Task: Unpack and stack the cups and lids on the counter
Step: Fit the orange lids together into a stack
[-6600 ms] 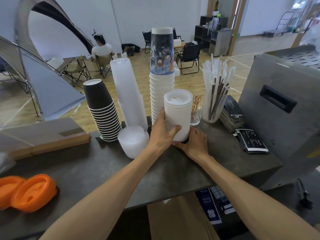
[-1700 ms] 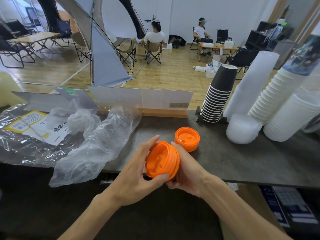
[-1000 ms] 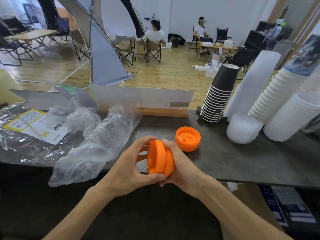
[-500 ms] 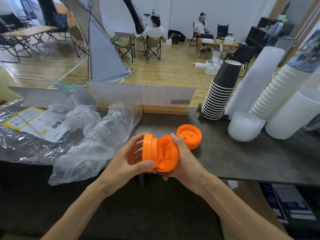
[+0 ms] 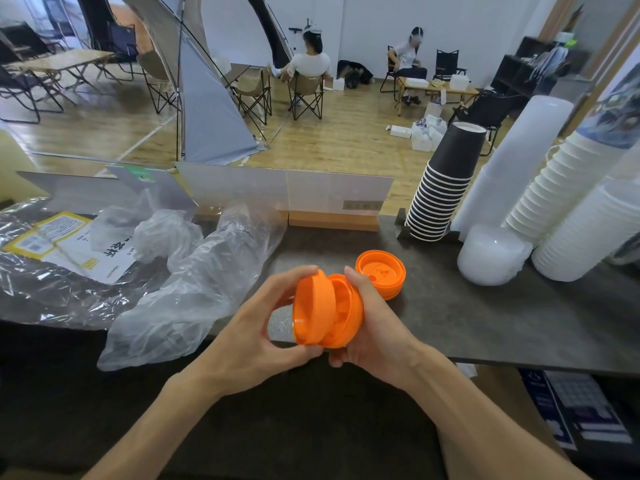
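I see two orange lids held on edge over the counter's (image 5: 485,327) near edge: my left hand (image 5: 249,344) pinches the nearer orange lid (image 5: 308,306), my right hand (image 5: 377,334) grips the farther orange lid (image 5: 346,317), the two touching at an angle. Just beyond them a small stack of orange lids (image 5: 381,273) sits on the counter. Crumpled plastic wrapping (image 5: 194,285) lies left; black paper cups (image 5: 443,188), clear lids (image 5: 491,258) and white cups (image 5: 561,188) stand right.

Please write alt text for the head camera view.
Two hands, left hand and right hand, hold orange lids over a dark counter. More orange lids, cup stacks and plastic wrap lie there.
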`<state>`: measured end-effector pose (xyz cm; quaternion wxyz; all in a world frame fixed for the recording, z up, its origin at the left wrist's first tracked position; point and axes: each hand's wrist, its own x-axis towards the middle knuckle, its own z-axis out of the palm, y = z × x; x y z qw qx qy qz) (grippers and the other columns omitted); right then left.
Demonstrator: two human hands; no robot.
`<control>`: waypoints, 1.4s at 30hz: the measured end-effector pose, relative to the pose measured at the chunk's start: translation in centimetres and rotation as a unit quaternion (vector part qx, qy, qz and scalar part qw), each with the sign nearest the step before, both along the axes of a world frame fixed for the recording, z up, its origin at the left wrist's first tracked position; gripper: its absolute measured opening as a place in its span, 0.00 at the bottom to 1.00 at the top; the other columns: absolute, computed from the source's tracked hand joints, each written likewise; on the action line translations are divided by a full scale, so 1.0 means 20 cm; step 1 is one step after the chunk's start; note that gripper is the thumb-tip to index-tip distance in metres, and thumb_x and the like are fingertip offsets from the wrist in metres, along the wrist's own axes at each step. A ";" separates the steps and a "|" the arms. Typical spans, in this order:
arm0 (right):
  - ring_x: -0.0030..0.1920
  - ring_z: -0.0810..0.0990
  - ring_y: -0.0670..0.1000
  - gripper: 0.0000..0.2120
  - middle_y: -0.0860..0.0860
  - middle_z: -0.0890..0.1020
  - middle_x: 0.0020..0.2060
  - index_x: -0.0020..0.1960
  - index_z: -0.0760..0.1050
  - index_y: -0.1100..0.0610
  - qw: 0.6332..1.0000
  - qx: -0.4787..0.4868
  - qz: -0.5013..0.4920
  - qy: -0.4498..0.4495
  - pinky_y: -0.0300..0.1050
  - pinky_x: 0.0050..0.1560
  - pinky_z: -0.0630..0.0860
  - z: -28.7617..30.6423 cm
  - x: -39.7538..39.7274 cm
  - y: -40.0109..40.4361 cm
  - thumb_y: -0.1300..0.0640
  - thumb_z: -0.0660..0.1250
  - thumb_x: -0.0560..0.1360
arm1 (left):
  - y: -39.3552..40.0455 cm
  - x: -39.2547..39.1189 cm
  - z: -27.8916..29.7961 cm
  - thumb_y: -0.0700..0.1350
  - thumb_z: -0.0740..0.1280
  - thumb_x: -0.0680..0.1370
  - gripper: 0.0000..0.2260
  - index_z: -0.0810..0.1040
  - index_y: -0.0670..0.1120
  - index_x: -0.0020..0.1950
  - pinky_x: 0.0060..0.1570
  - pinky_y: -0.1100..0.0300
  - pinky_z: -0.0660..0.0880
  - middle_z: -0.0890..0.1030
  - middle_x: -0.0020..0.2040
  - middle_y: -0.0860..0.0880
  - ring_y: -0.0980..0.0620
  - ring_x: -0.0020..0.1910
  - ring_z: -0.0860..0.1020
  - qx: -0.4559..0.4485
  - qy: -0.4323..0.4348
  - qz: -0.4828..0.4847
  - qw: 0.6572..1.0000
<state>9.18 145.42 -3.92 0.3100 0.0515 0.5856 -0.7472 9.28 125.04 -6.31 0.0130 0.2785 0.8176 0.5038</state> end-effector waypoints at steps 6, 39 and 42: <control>0.49 0.81 0.57 0.28 0.59 0.85 0.54 0.61 0.79 0.51 1.000 0.016 0.006 -0.008 0.50 0.46 0.72 0.01 0.00 0.00 0.31 0.54 0.78 | 0.03 0.04 -0.02 0.50 0.76 0.74 0.38 0.58 0.63 0.77 0.68 0.57 0.70 0.50 0.79 0.60 0.57 0.78 0.55 -0.041 0.039 -0.026 0.998; 0.43 0.81 0.56 0.44 0.61 0.81 0.53 0.70 0.73 0.58 0.987 0.050 0.135 -0.069 0.46 0.38 0.71 0.00 0.02 0.03 0.23 0.47 0.75 | 0.02 0.08 0.01 0.56 0.76 0.73 0.40 0.57 0.57 0.79 0.68 0.71 0.65 0.60 0.76 0.63 0.59 0.75 0.63 -0.124 0.132 -0.056 0.982; 0.44 0.81 0.57 0.44 0.62 0.81 0.55 0.69 0.74 0.56 0.989 0.048 0.124 -0.068 0.47 0.40 0.72 -0.01 0.03 0.02 0.23 0.46 0.75 | 0.01 0.08 0.00 0.54 0.77 0.73 0.39 0.59 0.56 0.79 0.70 0.68 0.64 0.59 0.77 0.61 0.57 0.76 0.63 -0.137 0.147 -0.053 0.978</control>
